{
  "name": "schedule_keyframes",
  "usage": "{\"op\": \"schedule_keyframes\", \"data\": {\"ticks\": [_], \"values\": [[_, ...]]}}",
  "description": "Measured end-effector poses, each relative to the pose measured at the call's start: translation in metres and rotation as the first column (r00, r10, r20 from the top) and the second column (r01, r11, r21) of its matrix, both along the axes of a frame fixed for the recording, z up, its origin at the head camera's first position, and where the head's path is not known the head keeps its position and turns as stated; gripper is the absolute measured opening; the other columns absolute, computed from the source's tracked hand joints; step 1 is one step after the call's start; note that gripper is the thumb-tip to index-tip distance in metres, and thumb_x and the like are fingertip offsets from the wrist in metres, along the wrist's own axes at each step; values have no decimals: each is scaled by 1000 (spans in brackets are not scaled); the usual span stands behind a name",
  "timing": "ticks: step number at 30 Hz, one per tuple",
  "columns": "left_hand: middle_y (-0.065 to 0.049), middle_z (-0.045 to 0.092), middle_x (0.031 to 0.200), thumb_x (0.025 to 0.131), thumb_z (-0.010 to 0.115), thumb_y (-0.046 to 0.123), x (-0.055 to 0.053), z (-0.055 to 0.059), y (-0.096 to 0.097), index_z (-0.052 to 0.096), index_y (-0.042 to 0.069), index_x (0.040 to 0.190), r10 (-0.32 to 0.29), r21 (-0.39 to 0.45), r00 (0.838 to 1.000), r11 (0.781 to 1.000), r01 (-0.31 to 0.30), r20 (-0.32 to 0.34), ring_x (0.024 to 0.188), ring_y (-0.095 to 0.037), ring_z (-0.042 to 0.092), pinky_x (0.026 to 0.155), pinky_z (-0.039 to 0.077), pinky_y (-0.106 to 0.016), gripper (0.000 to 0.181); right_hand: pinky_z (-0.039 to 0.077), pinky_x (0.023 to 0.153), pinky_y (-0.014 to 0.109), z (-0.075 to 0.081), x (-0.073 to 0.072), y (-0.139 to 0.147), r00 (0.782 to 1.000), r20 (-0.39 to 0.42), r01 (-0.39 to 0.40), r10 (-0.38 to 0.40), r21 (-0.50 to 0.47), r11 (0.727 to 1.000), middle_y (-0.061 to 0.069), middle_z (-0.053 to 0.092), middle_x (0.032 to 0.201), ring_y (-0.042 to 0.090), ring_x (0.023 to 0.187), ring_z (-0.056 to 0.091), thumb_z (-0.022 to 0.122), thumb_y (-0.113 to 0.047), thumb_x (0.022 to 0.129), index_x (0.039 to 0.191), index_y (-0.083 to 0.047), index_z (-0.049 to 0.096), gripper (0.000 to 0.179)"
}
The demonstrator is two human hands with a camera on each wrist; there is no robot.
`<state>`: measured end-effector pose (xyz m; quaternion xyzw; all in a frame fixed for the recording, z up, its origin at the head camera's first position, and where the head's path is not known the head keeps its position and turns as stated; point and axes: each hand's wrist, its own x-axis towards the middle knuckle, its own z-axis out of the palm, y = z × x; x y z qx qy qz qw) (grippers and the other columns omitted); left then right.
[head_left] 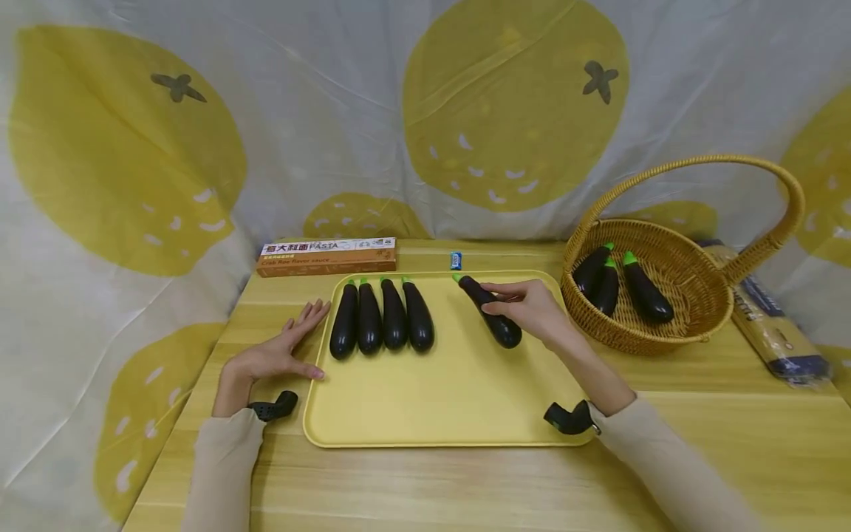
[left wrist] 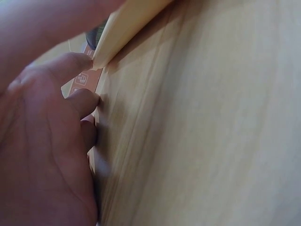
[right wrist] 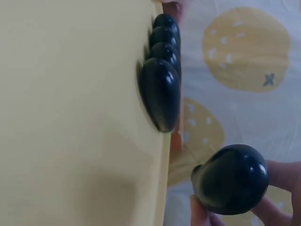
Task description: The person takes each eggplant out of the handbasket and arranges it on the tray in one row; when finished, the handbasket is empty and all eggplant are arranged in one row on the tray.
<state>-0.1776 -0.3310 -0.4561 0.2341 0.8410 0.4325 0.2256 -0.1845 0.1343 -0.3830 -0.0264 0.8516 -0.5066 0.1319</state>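
Observation:
My right hand pinches a dark eggplant with a green stem between thumb and fingers, above the right half of the yellow tray. The right wrist view shows that eggplant end-on, apart from the tray surface. Several eggplants lie side by side in a row at the tray's upper left, stems pointing away from me. My left hand has its fingers spread at the tray's left edge, with the thumb and fingertips touching the rim. In the left wrist view this hand shows mostly palm.
A wicker basket with a tall handle holds 3 eggplants at the right. Beside it lies a plastic-wrapped package. A pasta box stands behind the tray's left, and a small blue packet lies behind its middle.

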Motion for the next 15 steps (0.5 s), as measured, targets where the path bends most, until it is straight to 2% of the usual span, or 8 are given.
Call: {"op": "schedule_keyframes", "data": {"ticks": [4, 8, 11, 15], "values": [[-14, -22, 172, 84, 87, 19, 1, -1, 2, 2, 13, 168, 3, -9, 1000, 1000, -2, 14, 156, -40, -29, 120, -26, -68, 120, 52, 80, 26, -14, -12, -29, 999, 33, 28, -28, -7, 1000, 15, 72, 132, 28, 111, 68, 78, -23, 92, 132, -18, 73, 41], [-14, -22, 173, 83, 87, 19, 1, -1, 3, 3, 13, 168, 3, -18, 1000, 1000, -3, 8, 156, -41, -29, 120, -25, -68, 119, 58, 92, 35, -26, -22, -52, 998, 51, 42, -40, -21, 999, 17, 70, 133, 33, 119, 67, 78, -21, 91, 132, -17, 73, 41], [-14, -21, 173, 83, 87, 20, 0, -1, 3, 3, 14, 168, 4, -24, 1000, 1000, -4, -4, 156, -41, -28, 121, -24, -68, 120, 57, 101, 44, -33, -27, -64, 997, 50, 55, -54, -12, 998, 18, 69, 135, 34, 126, 64, 78, -21, 91, 132, -17, 73, 41], [-14, -22, 173, 83, 87, 20, 0, 0, 2, 2, 14, 168, 9, -33, 1000, 999, -9, -5, 157, -40, -28, 121, -24, -68, 120, 55, 105, 48, -38, -32, -73, 997, 48, 60, -60, -4, 998, 18, 68, 136, 34, 128, 63, 79, -20, 90, 132, -18, 73, 42]]}}
